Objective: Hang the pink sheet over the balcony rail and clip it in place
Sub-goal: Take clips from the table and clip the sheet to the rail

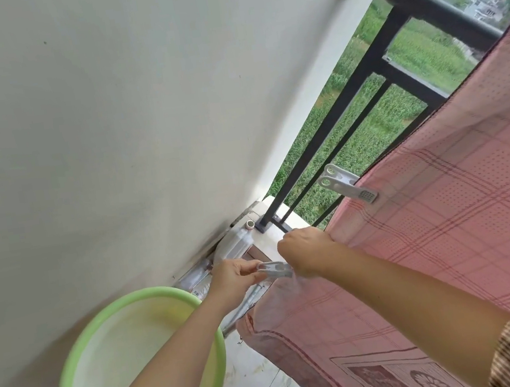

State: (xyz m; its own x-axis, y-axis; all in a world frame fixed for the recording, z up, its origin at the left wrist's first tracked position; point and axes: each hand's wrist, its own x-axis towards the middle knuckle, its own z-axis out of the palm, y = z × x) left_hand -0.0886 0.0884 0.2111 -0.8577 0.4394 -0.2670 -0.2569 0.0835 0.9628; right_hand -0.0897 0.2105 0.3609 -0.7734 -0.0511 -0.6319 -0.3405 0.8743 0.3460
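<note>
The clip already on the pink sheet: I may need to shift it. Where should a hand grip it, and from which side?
Pinch the clip by its two looped handle ends and squeeze. They stick out past the edge of the pink sheet, free before the rail bars, while the ribbed end bites the cloth. So probably come in from the wall side.

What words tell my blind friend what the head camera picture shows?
A pink sheet hangs over a black balcony rail with one white clip on its edge. The left hand holds a second clip beside the right hand, which grips the sheet.
</note>
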